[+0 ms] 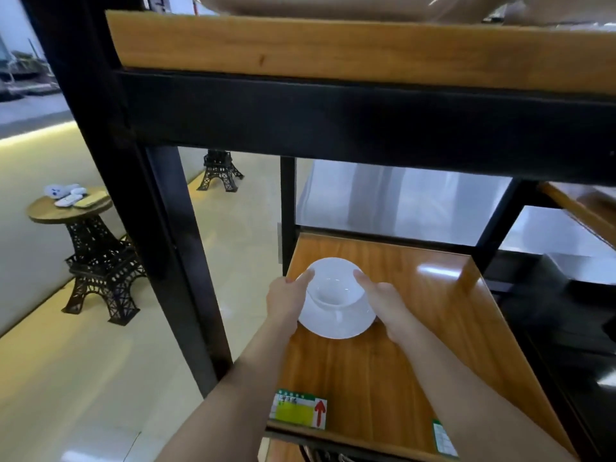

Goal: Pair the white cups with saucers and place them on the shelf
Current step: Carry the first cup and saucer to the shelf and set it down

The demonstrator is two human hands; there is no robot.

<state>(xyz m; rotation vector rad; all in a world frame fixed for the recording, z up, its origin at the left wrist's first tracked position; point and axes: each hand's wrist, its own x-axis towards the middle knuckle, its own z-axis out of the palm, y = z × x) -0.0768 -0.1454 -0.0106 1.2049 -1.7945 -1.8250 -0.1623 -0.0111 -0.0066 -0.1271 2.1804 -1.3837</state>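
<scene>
A white cup (pixel 335 288) sits on a white saucer (pixel 340 323) over the left part of a wooden shelf board (pixel 433 295). My left hand (pixel 286 298) grips the pair from the left, thumb on the cup's rim. From the right, my right hand (pixel 383 300) grips it with a finger on the rim. Whether the saucer rests on the board or hovers just above it is unclear.
A higher wooden shelf (pixel 333 45) on a black metal frame (pixel 140 195) hangs over the hands. Labels (pixel 300 410) are stuck at the board's front edge. To the left stand a round table (pixel 70 208) on a tower-shaped base and a second tower model (pixel 220 171).
</scene>
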